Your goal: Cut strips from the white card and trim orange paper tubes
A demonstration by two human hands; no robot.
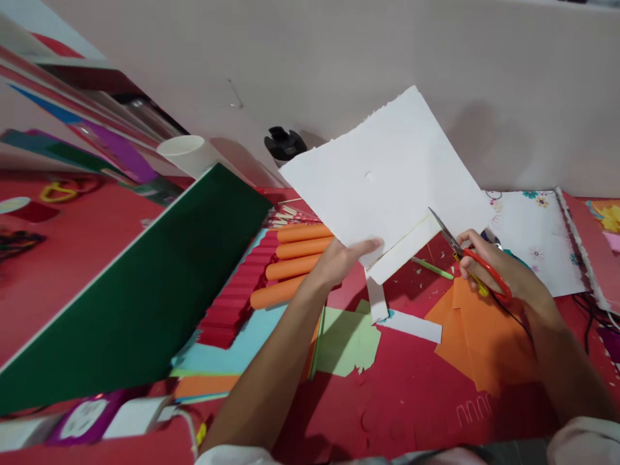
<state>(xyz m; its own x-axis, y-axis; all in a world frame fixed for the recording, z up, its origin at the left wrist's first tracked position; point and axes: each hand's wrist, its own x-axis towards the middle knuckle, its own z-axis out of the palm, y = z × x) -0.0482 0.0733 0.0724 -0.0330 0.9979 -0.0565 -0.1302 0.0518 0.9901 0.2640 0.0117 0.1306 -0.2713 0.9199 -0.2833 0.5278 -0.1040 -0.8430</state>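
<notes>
My left hand (346, 258) pinches the lower left edge of a large white sheet of paper (387, 168), thumb on top, holding it tilted above the table. A narrow strip (404, 250) along the sheet's lower edge is partly cut and hangs down. My right hand (489, 258) grips red-handled scissors (487, 270), whose blades reach the paper at the strip's right end. Below lie cut white strips (414, 325), one with a blue-green mark. Orange paper pieces (484, 336) sit under my right hand, and light green paper (343, 339) lies nearer my left forearm.
Orange paper rolls (285, 271) and red folded paper (242, 290) lie left of my left forearm. A dark green board (140, 290) leans across the left side. A purple power socket (87, 416) is at the front left. Flower-patterned white paper (537, 245) lies right.
</notes>
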